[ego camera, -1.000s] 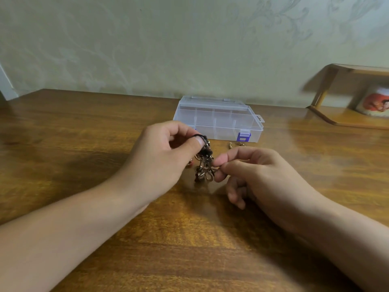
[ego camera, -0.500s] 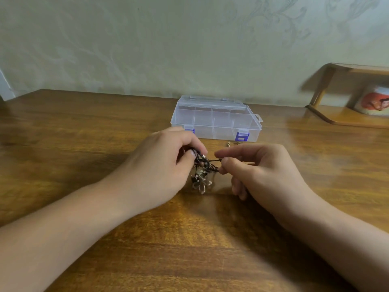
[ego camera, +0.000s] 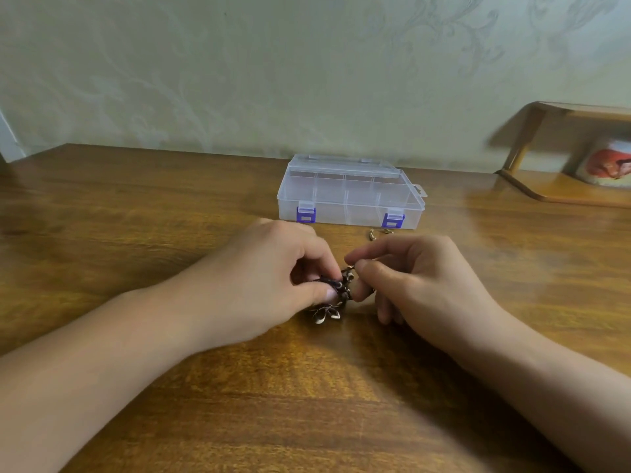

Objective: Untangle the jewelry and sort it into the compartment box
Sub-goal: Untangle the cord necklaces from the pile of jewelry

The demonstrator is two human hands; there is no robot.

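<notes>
A clear plastic compartment box point(ego camera: 350, 196) with its lid closed and two blue latches sits on the wooden desk point(ego camera: 136, 216) near the wall. Just in front of the box, the left hand point(ego camera: 273, 281) grips a dark tangled jewelry clump point(ego camera: 338, 295) between thumb and curled fingers, while the right hand point(ego camera: 420, 285) pinches a small metal part at the clump's top. A flower-shaped pendant point(ego camera: 324, 314) hangs down onto the desk. Two small gold pieces point(ego camera: 377, 233) lie beside the box's right latch.
</notes>
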